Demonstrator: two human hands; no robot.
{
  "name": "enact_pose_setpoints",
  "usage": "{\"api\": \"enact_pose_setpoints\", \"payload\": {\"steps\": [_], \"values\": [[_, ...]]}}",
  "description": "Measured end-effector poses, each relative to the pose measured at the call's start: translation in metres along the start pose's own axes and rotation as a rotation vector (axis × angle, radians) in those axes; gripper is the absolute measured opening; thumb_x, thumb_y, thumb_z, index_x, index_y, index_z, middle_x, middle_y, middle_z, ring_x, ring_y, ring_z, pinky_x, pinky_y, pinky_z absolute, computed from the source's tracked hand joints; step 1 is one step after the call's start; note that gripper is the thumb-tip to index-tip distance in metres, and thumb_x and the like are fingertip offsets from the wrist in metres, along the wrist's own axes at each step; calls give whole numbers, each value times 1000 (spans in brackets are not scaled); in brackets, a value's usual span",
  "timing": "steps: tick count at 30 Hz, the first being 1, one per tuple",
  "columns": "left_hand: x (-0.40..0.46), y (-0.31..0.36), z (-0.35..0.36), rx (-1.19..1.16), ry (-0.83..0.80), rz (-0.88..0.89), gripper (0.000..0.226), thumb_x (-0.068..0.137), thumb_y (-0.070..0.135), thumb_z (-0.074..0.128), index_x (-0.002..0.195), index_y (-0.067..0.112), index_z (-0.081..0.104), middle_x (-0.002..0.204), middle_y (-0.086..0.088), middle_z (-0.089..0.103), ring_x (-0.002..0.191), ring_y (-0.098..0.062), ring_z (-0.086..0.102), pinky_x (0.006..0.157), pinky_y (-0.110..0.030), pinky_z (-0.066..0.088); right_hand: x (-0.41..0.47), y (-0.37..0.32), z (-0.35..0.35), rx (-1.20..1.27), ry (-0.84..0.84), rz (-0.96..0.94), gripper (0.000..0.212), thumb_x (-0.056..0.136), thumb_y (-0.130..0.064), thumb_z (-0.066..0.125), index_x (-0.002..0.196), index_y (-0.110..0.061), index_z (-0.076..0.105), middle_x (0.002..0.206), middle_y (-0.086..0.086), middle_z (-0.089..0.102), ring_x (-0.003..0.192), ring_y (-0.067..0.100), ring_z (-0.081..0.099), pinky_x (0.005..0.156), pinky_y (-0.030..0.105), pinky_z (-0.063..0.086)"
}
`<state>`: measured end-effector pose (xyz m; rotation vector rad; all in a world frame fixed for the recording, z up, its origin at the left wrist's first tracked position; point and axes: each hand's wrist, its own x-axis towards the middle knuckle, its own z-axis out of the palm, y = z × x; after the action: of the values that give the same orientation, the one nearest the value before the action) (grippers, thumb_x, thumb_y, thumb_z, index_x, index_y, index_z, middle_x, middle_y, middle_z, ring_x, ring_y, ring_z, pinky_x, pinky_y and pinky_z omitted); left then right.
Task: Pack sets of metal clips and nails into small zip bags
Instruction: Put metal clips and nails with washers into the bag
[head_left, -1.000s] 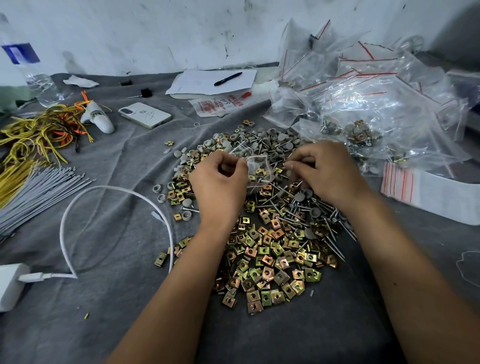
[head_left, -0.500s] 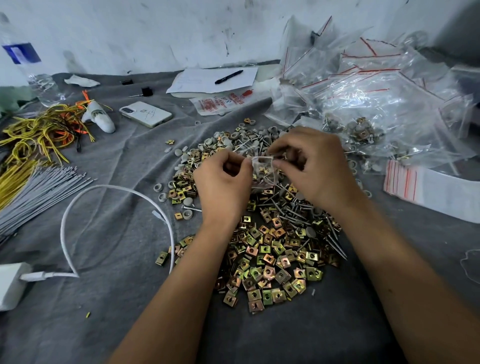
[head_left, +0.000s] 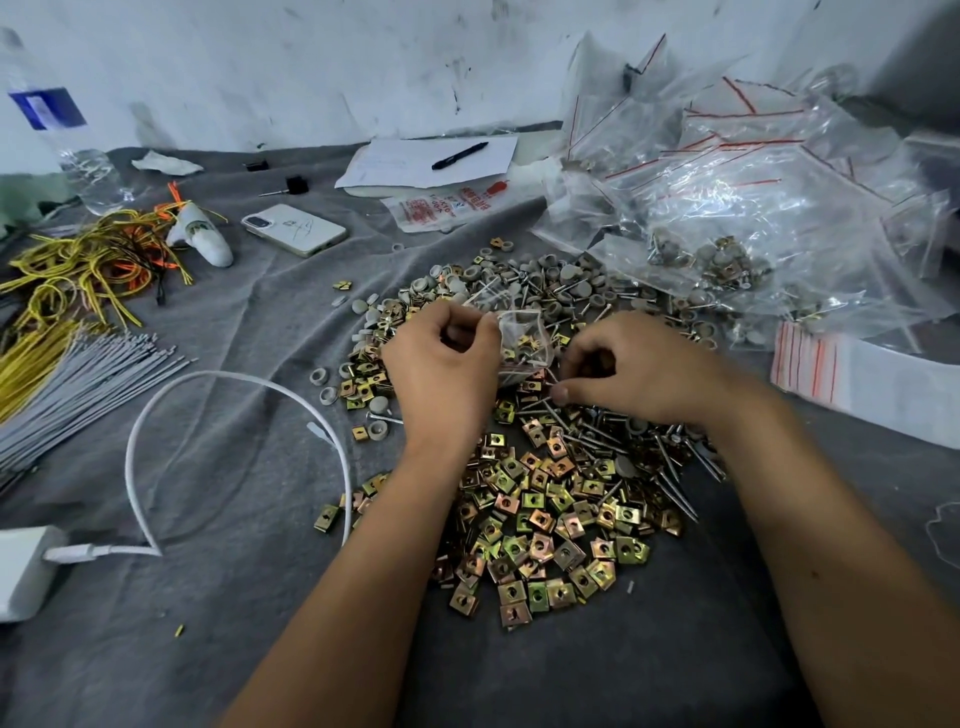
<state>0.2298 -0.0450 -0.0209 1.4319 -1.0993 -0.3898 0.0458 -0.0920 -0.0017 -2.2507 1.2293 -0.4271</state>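
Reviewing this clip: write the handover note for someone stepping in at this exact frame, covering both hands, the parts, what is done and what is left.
Left hand: grips the small zip bag by its edge, mouth up, above the pile.
Right hand: fingers curled down in the nails, pinching at one; whether it is lifted is unclear.
Parts: the metal clips lie heaped on the grey cloth near the wrists, nails to their right.
Done: the held bag already has some clips and a nail inside; filled bags lie at the far right.
Left: finish this set, seal the bag, then pack more from the stack of empty bags.
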Motion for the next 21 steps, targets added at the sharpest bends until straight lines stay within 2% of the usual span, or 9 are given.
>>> {"api": "enact_pose_setpoints", "payload": {"steps": [2,5,7,9,13,15,18,21], "values": [[0,0,0,5,1,2,21,90,13,75,71,18,68,56,13,56,50,1,50,49,-11,36,1,-1,1,-2,-21,-4,14,85,-35,82,80,-25,73,69,-12,65,61,-7,61,46,9,42],[1,-1,0,-3,-2,-2,22,91,13,75,71,18,68,56,13,56,49,1,49,49,-11,36,1,1,3,-53,66,-1,12,89,-31,78,82,-27,70,71,-13,65,63,-10,60,51,9,41],[1,-1,0,2,-3,-6,20,91,13,75,72,16,70,56,13,56,49,2,49,48,-11,36,1,2,2,-19,162,17,9,91,-28,76,85,-26,69,78,-13,67,66,-5,64,55,11,44],[1,0,0,12,-5,-9,18,91,14,75,74,16,71,57,12,58,49,2,50,47,-11,37,0,2,1,32,307,7,5,92,-24,75,90,-22,72,81,-11,68,70,0,65,64,18,52],[0,-1,0,35,-24,30,16,91,14,75,75,17,71,63,11,64,54,2,56,51,-11,41,-3,-7,-1,200,550,-128,3,90,-19,77,93,-19,76,82,-10,72,73,3,68,63,14,54],[-1,-1,0,46,-39,68,16,91,15,75,76,17,71,65,9,66,57,-2,60,53,-17,47,-5,-12,-1,205,536,-211,7,89,-16,78,96,-19,78,87,-11,73,80,5,69,70,22,58],[-2,-2,0,58,-46,164,13,91,15,74,78,15,72,68,8,67,61,-8,63,57,-29,54,-5,-18,3,143,417,-270,15,86,-10,81,100,-17,79,92,-7,73,83,9,70,75,36,61],[-2,-3,1,97,-64,296,12,91,16,74,80,14,71,70,5,67,63,-14,64,57,-36,54,-4,-18,4,177,432,-252,24,83,-6,82,105,-15,79,90,-5,74,81,9,71,74,38,62]]}}
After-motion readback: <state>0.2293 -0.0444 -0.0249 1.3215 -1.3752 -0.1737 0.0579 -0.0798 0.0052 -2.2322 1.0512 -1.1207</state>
